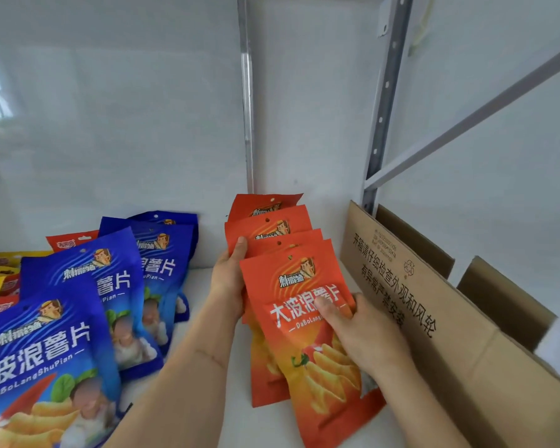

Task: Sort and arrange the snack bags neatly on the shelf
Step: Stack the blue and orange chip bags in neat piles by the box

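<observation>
Several orange-red chip bags stand in a row on the white shelf (207, 286), one behind another. My right hand (356, 328) grips the front orange bag (304, 318) at its right edge, thumb across the printed face. My left hand (228, 276) holds the left edge of the orange bags behind it (265, 227), thumb on the front of that stack. To the left, several blue chip bags (78, 302) lean in an overlapping row.
An open brown cardboard box (434, 302) with printed text stands tight against the right of the orange row. Red and yellow bags (0, 279) lie at the far left behind the blue ones. A grey shelf upright (385, 101) rises at the back right.
</observation>
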The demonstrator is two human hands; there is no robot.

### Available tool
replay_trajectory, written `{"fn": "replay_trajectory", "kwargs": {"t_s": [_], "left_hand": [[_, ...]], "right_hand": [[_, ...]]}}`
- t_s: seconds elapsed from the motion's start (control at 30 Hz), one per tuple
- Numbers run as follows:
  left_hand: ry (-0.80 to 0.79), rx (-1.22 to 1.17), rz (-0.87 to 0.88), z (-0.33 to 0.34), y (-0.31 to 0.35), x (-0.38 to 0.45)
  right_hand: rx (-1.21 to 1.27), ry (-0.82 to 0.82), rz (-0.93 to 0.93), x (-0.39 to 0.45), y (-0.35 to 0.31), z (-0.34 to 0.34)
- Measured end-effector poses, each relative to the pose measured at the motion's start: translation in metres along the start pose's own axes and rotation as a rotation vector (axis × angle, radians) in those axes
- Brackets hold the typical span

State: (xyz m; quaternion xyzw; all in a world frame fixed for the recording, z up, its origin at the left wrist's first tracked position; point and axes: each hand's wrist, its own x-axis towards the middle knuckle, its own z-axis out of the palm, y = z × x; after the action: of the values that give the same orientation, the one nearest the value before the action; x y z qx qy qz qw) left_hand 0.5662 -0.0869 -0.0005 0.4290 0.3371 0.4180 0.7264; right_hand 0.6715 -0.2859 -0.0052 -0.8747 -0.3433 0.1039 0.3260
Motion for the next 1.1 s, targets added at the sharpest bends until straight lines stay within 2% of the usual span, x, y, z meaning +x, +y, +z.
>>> {"fn": "replay_trajectory", "kwargs": {"t_s": [0.07, 0.13, 0.23, 0.37, 0.5, 0.67, 0.77, 0.83, 1.0, 1.1], "left_hand": [[0.005, 0.031, -0.01, 0.006, -0.001, 0.001], [0.005, 0.042, -0.018, 0.012, -0.001, 0.003], [-0.001, 0.011, -0.06, 0.02, 0.0, 0.005], [-0.037, -0.032, -0.132, 0.034, 0.004, 0.013], [-0.051, 0.05, -0.189, 0.046, 0.002, 0.024], [0.009, 0.2, -0.153, 0.042, -0.014, 0.038], [-0.002, 0.156, -0.153, 0.038, -0.016, 0.039], [-0.015, 0.124, -0.143, 0.038, -0.007, 0.026], [-0.106, 0.272, -0.052, 0.033, -0.004, -0.025], [-0.09, 0.329, -0.091, 0.029, -0.02, -0.033]], "right_hand": [[-0.066, 0.081, 0.006, 0.0, -0.001, 0.003], [0.007, 0.148, -0.041, -0.001, -0.004, 0.004], [0.04, 0.155, -0.121, -0.001, -0.006, 0.006], [0.016, 0.181, -0.11, 0.011, -0.003, 0.002], [-0.052, 0.209, -0.088, 0.02, -0.004, 0.008], [-0.122, 0.211, -0.051, 0.028, -0.007, 0.017], [-0.158, 0.214, -0.031, 0.032, -0.009, 0.018], [-0.179, 0.211, -0.031, 0.032, -0.008, 0.018], [-0.192, 0.225, -0.041, 0.031, -0.01, 0.016], [-0.154, 0.2, -0.029, 0.033, -0.009, 0.017]]}}
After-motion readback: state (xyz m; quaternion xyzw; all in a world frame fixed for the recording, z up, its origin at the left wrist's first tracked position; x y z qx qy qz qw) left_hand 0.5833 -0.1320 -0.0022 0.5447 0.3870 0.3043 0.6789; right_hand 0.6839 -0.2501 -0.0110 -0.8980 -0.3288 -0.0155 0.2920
